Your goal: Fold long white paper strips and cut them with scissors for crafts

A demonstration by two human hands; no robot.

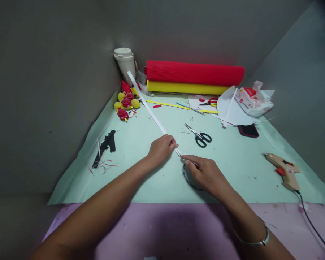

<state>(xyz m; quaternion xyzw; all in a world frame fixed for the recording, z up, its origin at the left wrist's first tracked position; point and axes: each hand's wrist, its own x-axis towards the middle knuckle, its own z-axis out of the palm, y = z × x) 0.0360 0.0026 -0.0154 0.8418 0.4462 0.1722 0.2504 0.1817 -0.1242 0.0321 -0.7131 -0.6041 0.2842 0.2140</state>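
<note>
Pinching the white paper strip (148,108) near its lower end: left hand (161,148) closed on it, right hand (207,174) fingertips clamped on the very end, palm over a dark ring (188,183) lying on the mint-green sheet (141,180). Strip runs diagonally up-left, past red-and-yellow figures (126,101), to a lidded cup (124,61) in the corner. Black scissors (202,137) lie just right of the strip, not touching; black cutouts (105,146) left, phone (248,130) and glue gun (284,169) well right, red roll (195,72) on the yellow roll (184,87) at the back.
</note>
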